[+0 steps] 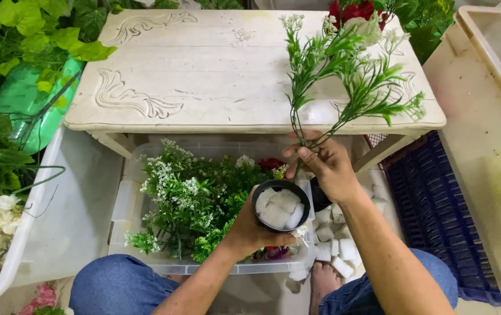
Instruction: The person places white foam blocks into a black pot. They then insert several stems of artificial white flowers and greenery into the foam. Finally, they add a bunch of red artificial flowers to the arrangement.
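Nearest to me I see my knees in blue denim and a bare foot [322, 279] on the pale floor, with white foam blocks [335, 245] scattered beside it. My left hand [249, 230] is wrapped around a small black pot [281, 205] packed with white foam pieces, fingers closed firmly on its side. The pot sits over the right end of a clear plastic bin [123, 201] that is full of artificial greenery with tiny white blooms [186, 195] and a dark red flower [270, 164]. Just above the pot, my right hand [323, 166] pinches the stems of a green plastic sprig bunch [350, 76], fingers shut on them; the sprigs rise and fan out over the table edge.

Beyond the bin stands a low white wooden table [204, 70] with carved scrollwork, its paint worn. At its far right edge lie red and white flowers [358, 17]. To my right lies a dark blue plastic crate [437, 216] and a beige tub [484, 128]. To my left, a white tray [46, 233] holds pale flowers, and leafy green plants [23, 35] crowd a green container [25, 99].
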